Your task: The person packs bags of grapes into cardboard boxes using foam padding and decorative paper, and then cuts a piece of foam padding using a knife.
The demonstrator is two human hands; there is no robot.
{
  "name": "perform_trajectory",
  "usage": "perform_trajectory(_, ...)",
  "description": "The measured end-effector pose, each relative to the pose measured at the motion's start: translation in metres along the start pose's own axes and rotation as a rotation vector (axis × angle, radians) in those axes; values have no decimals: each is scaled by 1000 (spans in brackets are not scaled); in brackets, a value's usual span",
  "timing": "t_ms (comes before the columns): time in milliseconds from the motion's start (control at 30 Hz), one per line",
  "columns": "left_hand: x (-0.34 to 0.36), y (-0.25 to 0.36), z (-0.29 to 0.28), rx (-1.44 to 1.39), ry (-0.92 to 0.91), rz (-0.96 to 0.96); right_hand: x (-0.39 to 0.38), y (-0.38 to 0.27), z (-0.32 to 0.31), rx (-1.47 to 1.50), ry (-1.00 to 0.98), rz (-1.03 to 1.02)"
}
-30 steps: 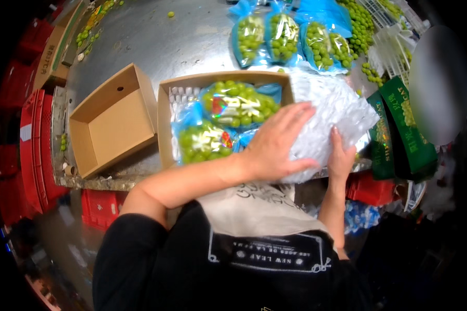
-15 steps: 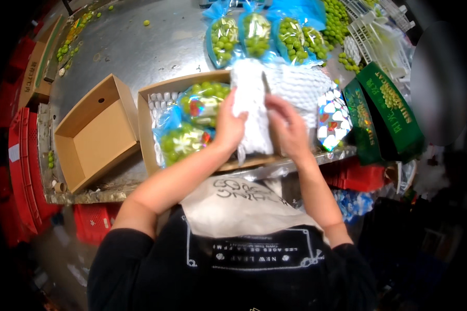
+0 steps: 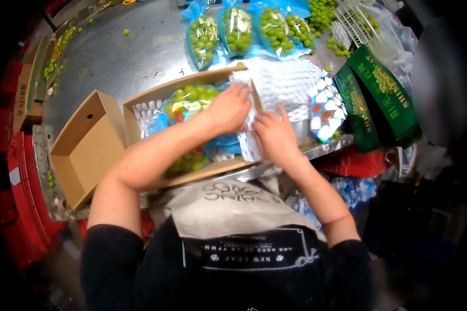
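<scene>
A brown cardboard box (image 3: 136, 110) stands in front of me on the metal table. Blue-wrapped bunches of green grapes (image 3: 189, 98) lie in it, with a white foam sheet along its left wall. At its right end a folded white foam sheet (image 3: 250, 147) stands on edge, tucked down against the wall. My left hand (image 3: 229, 109) grips the upper part of this sheet, its fingers closed over it. My right hand (image 3: 276, 136) holds the sheet at the right wall, fingers bent over the edge. Part of the grapes is hidden under my left forearm.
A second cardboard box (image 3: 83, 155) stands tilted at the left. Bagged grapes (image 3: 237, 31) line the far side. White foam netting (image 3: 285, 85), a shiny patterned card (image 3: 328, 111) and a green printed carton (image 3: 384, 98) lie at the right. A white plastic basket (image 3: 355, 23) stands behind.
The folded foam sheet has gone down from above the box into its right end. Both hands moved down with it, and the left now bends over its top. The view has shifted slightly.
</scene>
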State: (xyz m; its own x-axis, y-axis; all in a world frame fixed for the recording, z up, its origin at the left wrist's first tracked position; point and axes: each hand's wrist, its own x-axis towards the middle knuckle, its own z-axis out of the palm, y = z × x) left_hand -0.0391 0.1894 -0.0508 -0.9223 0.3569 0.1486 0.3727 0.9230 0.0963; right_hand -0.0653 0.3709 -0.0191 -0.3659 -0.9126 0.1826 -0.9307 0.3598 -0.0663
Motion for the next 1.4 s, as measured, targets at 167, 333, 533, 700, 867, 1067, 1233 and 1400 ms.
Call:
perform_trajectory(167,32,-12,-4,77,-323,83,-11,-40,0,208,-186,171)
perform_trajectory(333,56,-25,-16,-88,-634,80,1,-37,31,297,-438,389)
perform_trajectory(533,32,-44,-33,-375,-363,77,16,-21,51,599,-507,538)
perform_trajectory(700,22,-56,-4,-385,-309,182,20,-30,11,419,-503,368)
perform_trajectory(867,49,-55,3,-378,-453,-15,22,-23,23,133,-58,219)
perform_trajectory(1067,27,-35,11,-294,169,-164,26,-18,29,175,-376,430)
perform_trajectory(1233,-2,-28,4,-144,-181,-250,16,-28,64,128,-179,462)
perform_trajectory(1400,-4,-24,-13,-225,-278,-273,16,-24,63,113,-275,507)
